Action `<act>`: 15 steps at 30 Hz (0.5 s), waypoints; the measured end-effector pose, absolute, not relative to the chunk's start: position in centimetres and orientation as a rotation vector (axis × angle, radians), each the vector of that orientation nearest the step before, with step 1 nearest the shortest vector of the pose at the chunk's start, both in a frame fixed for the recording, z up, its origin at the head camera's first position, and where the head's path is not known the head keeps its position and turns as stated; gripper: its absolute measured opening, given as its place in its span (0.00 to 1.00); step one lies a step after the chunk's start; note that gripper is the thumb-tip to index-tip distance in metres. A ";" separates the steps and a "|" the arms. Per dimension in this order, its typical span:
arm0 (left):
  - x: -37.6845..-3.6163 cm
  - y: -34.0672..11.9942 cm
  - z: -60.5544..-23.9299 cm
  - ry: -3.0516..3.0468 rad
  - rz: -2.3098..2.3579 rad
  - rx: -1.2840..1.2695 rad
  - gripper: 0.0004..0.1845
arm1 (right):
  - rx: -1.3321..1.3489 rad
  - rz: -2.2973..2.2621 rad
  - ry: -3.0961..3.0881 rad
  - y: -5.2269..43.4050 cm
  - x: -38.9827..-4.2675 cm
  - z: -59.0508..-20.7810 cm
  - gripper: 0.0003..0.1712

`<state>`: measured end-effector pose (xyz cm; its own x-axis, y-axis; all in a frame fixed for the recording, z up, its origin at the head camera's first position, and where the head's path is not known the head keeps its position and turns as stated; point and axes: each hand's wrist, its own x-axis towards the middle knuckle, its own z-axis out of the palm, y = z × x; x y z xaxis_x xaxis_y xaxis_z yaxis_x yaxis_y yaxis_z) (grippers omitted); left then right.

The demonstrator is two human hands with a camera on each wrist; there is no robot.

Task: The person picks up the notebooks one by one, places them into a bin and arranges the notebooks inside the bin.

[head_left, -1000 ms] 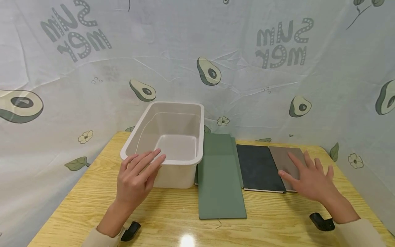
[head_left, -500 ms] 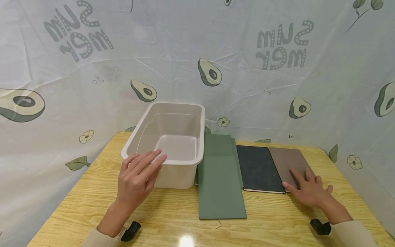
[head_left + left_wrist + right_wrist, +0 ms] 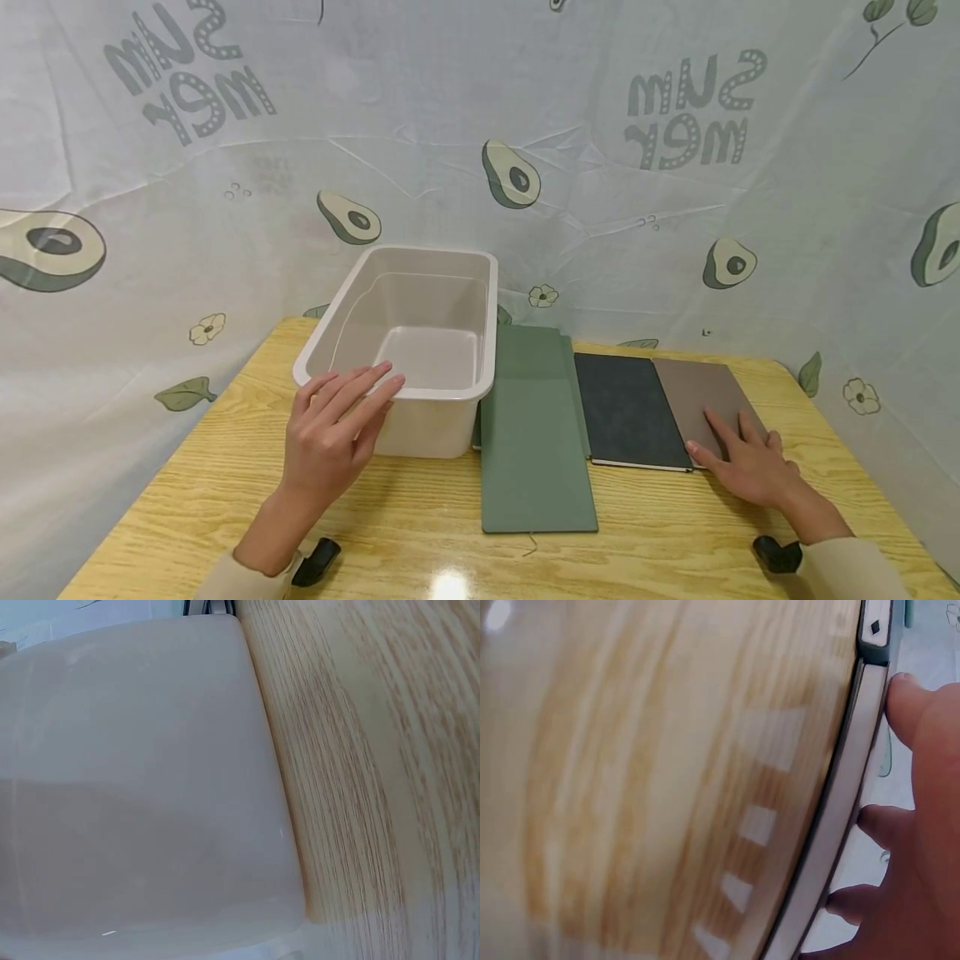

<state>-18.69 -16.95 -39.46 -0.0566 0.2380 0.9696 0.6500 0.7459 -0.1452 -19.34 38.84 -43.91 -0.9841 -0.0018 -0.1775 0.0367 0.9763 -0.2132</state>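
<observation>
Under the right hand (image 3: pixel 750 467), fingers flat, lies the brown notebook (image 3: pixel 701 396); the left hand (image 3: pixel 330 433) rests flat-fingered on the bin (image 3: pixel 420 321); wooden worktop (image 3: pixel 187 492), avocado-print backdrop (image 3: pixel 510 175).

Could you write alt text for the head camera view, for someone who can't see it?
A right hand rests flat on a brown notebook beside black and green ones; the left hand touches a white bin's rim on a wooden table.

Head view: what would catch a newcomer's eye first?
Likely the white tub at the table's back left, the left hand resting on its near rim. Right of it lie three notebooks: green, black and brown, the right hand flat on the brown one.
</observation>
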 end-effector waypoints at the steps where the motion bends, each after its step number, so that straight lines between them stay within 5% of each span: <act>1: -18.7 -16.9 -39.4 -1.629 -0.390 -0.725 0.14 | 0.027 -0.322 2.949 38.9 -19.4 -44.0 0.56; 15: -19.2 -16.5 -39.5 -1.562 -0.425 -0.731 0.14 | 0.063 -0.362 2.894 39.4 -20.6 -44.1 0.59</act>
<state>-19.20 -16.46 -39.50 -0.0002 0.2012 0.9796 0.6701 0.7271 -0.1492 -20.59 39.38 -44.08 -0.9739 0.0150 -0.2263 0.0703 0.9686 -0.2385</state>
